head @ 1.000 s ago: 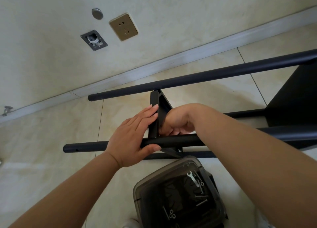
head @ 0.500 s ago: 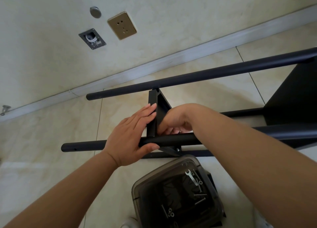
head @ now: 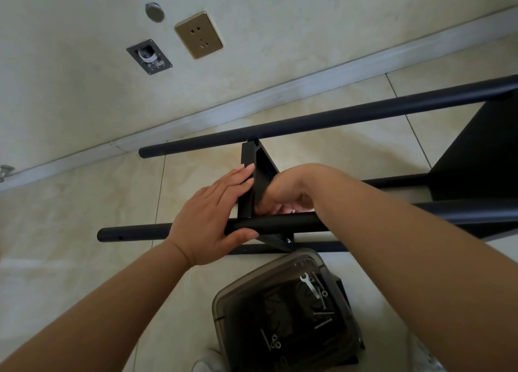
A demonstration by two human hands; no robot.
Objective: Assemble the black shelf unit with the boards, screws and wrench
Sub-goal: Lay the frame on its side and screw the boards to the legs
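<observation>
Closest to me sits a smoky translucent plastic tub point(head: 224, 313) on the floor, with a small silver flat wrench point(head: 310, 284), loose silver screws point(head: 322, 323) and washers inside, untouched. Just beyond it my left hand point(head: 208, 217) steadies the near black round metal tube point(head: 134, 232), thumb under it and straight fingers pressed flat on the black triangular shelf board point(head: 253, 175). My right hand point(head: 286, 193) curls in behind that board at the joint; I cannot tell what its grip holds. I judge the black shelf unit lying on its side as partly built: one dark panel point(head: 482, 158) is already fixed at right, this board is being fastened, more remain. Farther out runs the far black tube point(head: 336, 118), then beige floor tiles point(head: 70, 217), a white skirting point(head: 196, 119) and a cream wall with a gold socket point(head: 199, 35).
</observation>
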